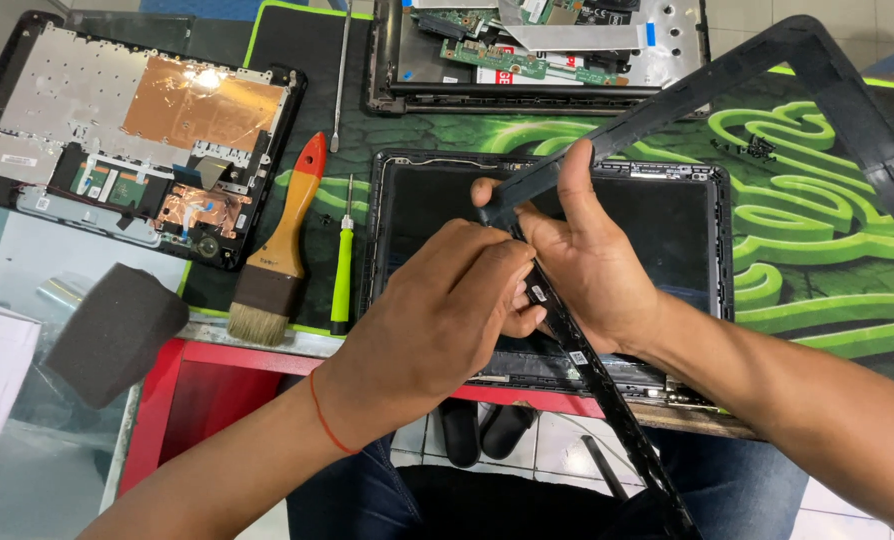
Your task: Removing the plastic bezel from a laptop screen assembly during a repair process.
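Bright even overhead light, glare spot on copper foil [205, 78], soft shadows, sharp focus, slight wide-angle edge distortion

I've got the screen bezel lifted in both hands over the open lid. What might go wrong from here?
1. The thin black bezel frame is gripped at one corner by the left hand and right hand, with the rest hanging free; it may flex and crack.
2. Its lower edge crosses the bare display panel and might scratch it.
3. The small black screws lie loose on the green mat; a swing of the frame could scatter them.
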